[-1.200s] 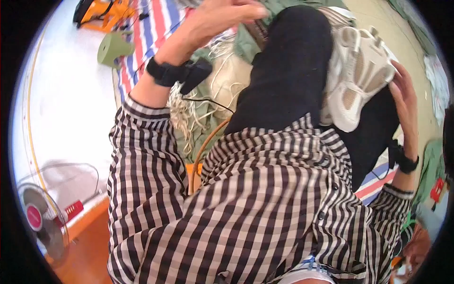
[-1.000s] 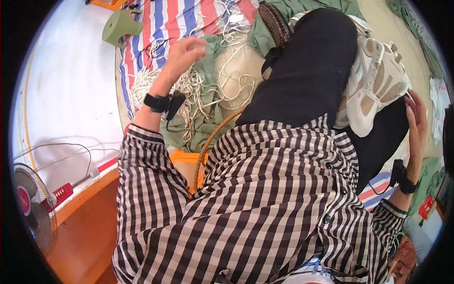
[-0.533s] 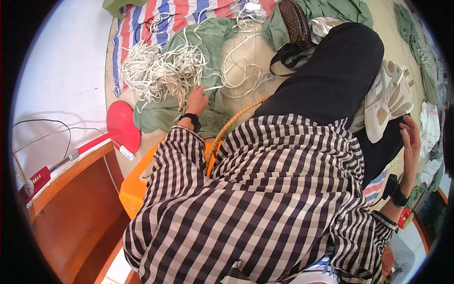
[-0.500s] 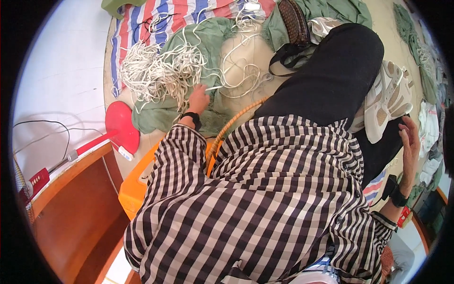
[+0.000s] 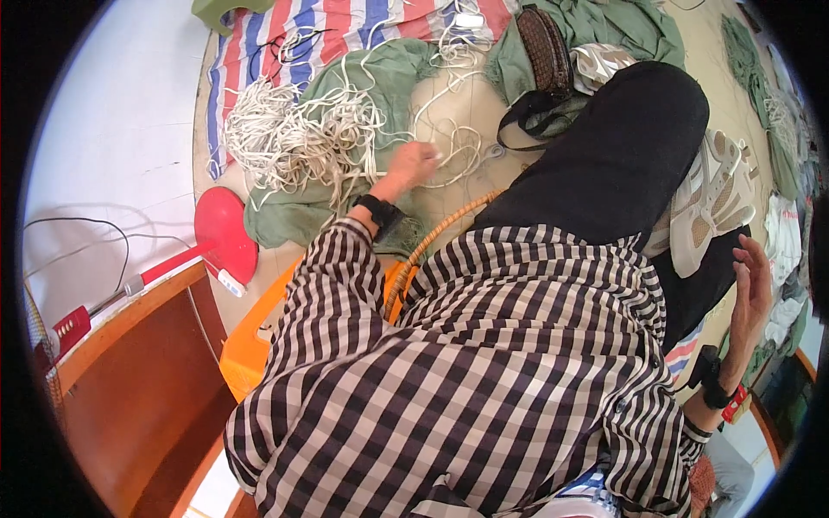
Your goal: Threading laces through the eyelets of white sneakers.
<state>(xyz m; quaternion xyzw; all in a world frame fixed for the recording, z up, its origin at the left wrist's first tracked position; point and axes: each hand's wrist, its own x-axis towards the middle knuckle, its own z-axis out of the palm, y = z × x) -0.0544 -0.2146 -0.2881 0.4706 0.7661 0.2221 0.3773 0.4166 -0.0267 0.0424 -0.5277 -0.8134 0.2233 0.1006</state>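
Observation:
My left hand is closed, slightly blurred, over the green netting left of my leg. A bit of white cord shows at its fingertips and joins the loose loops on the floor. Just left of that hand lies a large tangled heap of white cord, resting on green netting. My right hand is raised at the right, beside my bent leg and a beige-and-white sneaker. Its fingers are apart and nothing is in them.
A red, blue and white striped sheet lies under the netting. A brown woven bag with a black strap sits beyond my leg. At left are a red round-based stand and an orange seat; more netting runs along the right.
My left hand has moved right, from the edge of the cord heap toward the loose loops, with the white cord at its fingertips. The right hand has hardly moved.

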